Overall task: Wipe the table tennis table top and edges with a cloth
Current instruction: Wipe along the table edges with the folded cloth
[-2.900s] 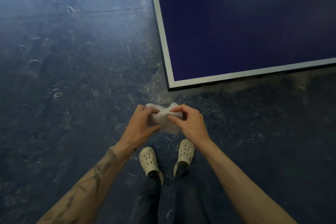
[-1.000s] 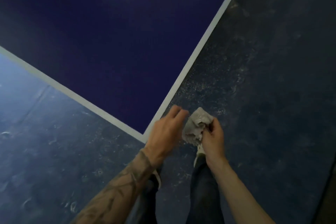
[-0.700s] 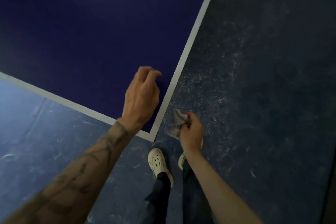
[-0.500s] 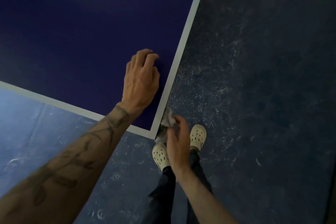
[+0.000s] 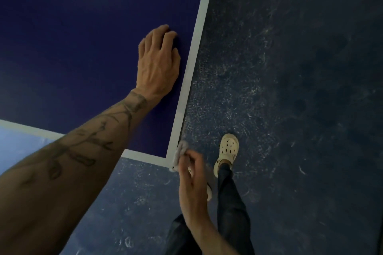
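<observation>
The right grip (image 5: 191,184) pinches a crumpled grey cloth (image 5: 179,152) in curled fingers, pressing it against the side edge of the table (image 5: 83,37) at its near corner. Just right of that grip, a cream clog (image 5: 227,151) stands on the scuffed dark floor (image 5: 300,89). Beyond the cloth and to its left, the left grip (image 5: 158,62) rests on the blue top beside the white border line, fingers relaxed, holding nothing.

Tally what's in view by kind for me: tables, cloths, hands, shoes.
Tables: 1, the table
Cloths: 1, the cloth at the table's corner edge
Hands: 2, left hand resting on the table, right hand gripping the cloth
Shoes: 2, one shoe in full view, second shoe partly hidden behind the right hand
Total: 6
</observation>
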Demonstrator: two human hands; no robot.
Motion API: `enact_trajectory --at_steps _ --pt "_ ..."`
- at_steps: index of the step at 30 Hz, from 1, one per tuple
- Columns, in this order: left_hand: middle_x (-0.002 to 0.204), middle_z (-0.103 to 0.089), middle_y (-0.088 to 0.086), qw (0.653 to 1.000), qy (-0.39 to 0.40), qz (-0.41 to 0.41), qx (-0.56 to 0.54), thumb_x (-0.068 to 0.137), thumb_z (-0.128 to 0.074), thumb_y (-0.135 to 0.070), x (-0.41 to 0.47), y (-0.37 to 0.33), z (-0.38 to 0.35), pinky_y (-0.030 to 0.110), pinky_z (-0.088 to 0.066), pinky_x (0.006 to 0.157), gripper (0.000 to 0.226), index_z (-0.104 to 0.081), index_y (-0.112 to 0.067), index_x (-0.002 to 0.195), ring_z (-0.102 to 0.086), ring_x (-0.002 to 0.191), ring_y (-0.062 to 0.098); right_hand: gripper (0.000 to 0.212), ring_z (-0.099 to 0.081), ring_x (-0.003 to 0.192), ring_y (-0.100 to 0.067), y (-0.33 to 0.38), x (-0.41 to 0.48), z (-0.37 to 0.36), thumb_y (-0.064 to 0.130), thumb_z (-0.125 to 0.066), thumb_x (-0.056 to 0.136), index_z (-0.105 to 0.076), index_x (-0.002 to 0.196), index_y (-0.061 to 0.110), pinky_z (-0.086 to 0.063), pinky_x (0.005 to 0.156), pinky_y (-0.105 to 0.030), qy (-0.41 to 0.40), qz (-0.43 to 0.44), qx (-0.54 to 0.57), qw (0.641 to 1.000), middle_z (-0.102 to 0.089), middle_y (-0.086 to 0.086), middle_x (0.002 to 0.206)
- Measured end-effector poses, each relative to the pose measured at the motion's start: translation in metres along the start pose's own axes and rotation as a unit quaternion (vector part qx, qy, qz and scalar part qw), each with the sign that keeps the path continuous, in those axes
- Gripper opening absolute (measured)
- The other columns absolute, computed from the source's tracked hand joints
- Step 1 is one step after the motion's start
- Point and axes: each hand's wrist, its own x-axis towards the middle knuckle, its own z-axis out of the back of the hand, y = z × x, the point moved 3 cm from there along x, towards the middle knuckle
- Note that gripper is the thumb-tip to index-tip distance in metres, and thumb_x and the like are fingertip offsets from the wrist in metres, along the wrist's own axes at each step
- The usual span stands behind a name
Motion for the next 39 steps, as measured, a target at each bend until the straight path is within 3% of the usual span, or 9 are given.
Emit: enact_trajectory --at_steps 7,10,14,19,24,28,34,37,39 --pt "0.159 -0.044 0.011 0.999 -0.025 0.009 0.018 0.107 -0.043 -0.027 0.019 0.006 -0.012 0.045 -0.026 0.124 0.042 -0.054 -0.012 0.145 -0.038 0.149 0.029 0.017 -0.065 0.107 -0.023 0.063 0.090 0.000 0.039 -0.055 0.109 -0.065 0.118 0.029 -0.057 0.089 -0.037 -0.016 0.058 0.007 0.998 -0.067 -0.004 0.119" --pt "0.160 -0.043 0.011 0.999 -0.026 0.011 0.019 0.107 -0.044 -0.027 0.020 0.007 -0.013 0.045 -0.026 0.124 0.044 -0.053 -0.012 0.147 -0.037 0.149 0.029 0.018 -0.064 0.112 -0.021 0.058 0.093 -0.001 0.032 -0.053 0.111 -0.064 0.124 0.026 -0.055 0.092 -0.033 -0.003 0.048 0.000 0.999 -0.066 -0.005 0.123" --pt "0.161 -0.042 0.011 0.999 -0.023 0.014 0.020 0.106 -0.047 -0.029 0.021 0.007 -0.012 0.044 -0.025 0.125 0.048 -0.051 -0.012 0.151 -0.036 0.151 0.029 0.010 -0.066 0.092 -0.012 0.044 0.060 0.002 0.030 -0.057 0.110 -0.065 0.115 0.033 -0.052 0.077 -0.020 0.018 0.033 0.003 0.999 -0.070 -0.003 0.108" --pt "0.163 -0.040 0.012 0.999 -0.017 0.014 0.026 0.106 -0.049 -0.033 0.022 0.009 -0.013 0.048 -0.024 0.126 0.052 -0.048 -0.013 0.154 -0.034 0.153 0.030 0.013 -0.057 0.085 -0.003 0.107 0.148 -0.006 0.030 -0.056 0.111 -0.062 0.117 0.021 -0.051 0.076 -0.022 -0.003 0.084 0.005 0.996 -0.064 0.002 0.104" --pt "0.164 -0.039 0.011 0.999 -0.015 0.017 0.032 0.106 -0.051 -0.032 0.022 0.009 -0.014 0.050 -0.026 0.125 0.053 -0.047 -0.013 0.155 -0.032 0.153 0.029 0.008 -0.060 0.091 -0.013 0.119 0.177 -0.002 0.031 -0.054 0.112 -0.061 0.117 0.030 -0.052 0.079 -0.022 0.012 0.116 -0.009 0.993 -0.065 0.005 0.108" --pt "0.163 -0.039 0.012 0.999 -0.015 0.017 0.030 0.105 -0.052 -0.030 0.022 0.009 -0.014 0.051 -0.026 0.125 0.053 -0.047 -0.012 0.155 -0.033 0.153 0.030 0.015 -0.065 0.097 -0.001 0.093 0.140 0.005 0.026 -0.057 0.110 -0.059 0.118 0.039 -0.052 0.082 -0.015 0.056 0.065 -0.019 0.996 -0.067 0.021 0.110" --pt "0.165 -0.037 0.012 0.999 -0.013 0.012 0.043 0.105 -0.052 -0.030 0.024 0.010 -0.015 0.052 -0.026 0.125 0.055 -0.044 -0.014 0.157 -0.032 0.154 0.029 0.015 -0.063 0.107 -0.011 0.165 0.236 -0.004 0.024 -0.054 0.112 -0.057 0.126 0.018 -0.054 0.090 -0.024 0.019 0.112 0.000 0.993 -0.064 -0.006 0.125" --pt "0.166 -0.035 0.011 0.999 -0.007 0.011 0.044 0.105 -0.051 -0.030 0.024 0.010 -0.016 0.052 -0.024 0.126 0.056 -0.042 -0.015 0.159 -0.030 0.156 0.028 0.018 -0.064 0.116 -0.015 0.159 0.235 -0.001 0.025 -0.054 0.112 -0.057 0.129 0.019 -0.055 0.095 -0.026 0.033 0.120 -0.015 0.992 -0.064 -0.007 0.130" --pt "0.166 -0.034 0.010 0.999 -0.002 0.013 0.047 0.106 -0.050 -0.030 0.024 0.009 -0.015 0.051 -0.023 0.127 0.056 -0.041 -0.015 0.159 -0.029 0.156 0.028 0.016 -0.064 0.109 -0.008 0.139 0.210 0.004 0.027 -0.056 0.111 -0.058 0.126 0.024 -0.053 0.089 -0.020 0.052 0.109 -0.039 0.992 -0.065 -0.001 0.126"
